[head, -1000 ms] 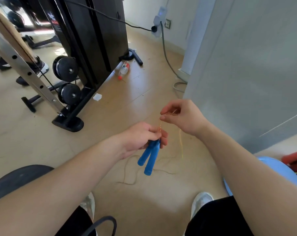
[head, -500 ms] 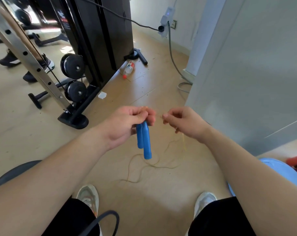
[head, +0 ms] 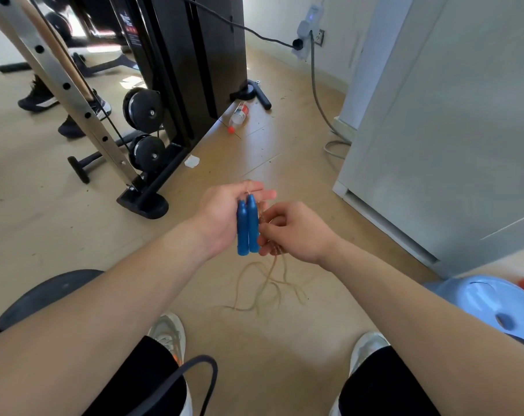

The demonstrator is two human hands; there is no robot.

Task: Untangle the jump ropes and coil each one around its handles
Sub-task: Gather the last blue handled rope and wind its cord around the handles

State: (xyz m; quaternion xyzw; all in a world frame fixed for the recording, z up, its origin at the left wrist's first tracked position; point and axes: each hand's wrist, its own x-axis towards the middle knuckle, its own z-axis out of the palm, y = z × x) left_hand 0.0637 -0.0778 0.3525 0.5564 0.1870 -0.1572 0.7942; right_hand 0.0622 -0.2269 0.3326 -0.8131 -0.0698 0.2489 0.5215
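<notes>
Blue handles (head: 247,226) of the jump rope stand upright, side by side, gripped in the left hand (head: 224,214). Just beside them the right hand (head: 296,232) pinches the thin tan rope (head: 269,283), whose loose loops trail onto the floor (head: 284,340) below

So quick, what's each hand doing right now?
Left hand: closed on the two blue handles.
Right hand: pinching the thin tan rope beside the handles.
</notes>
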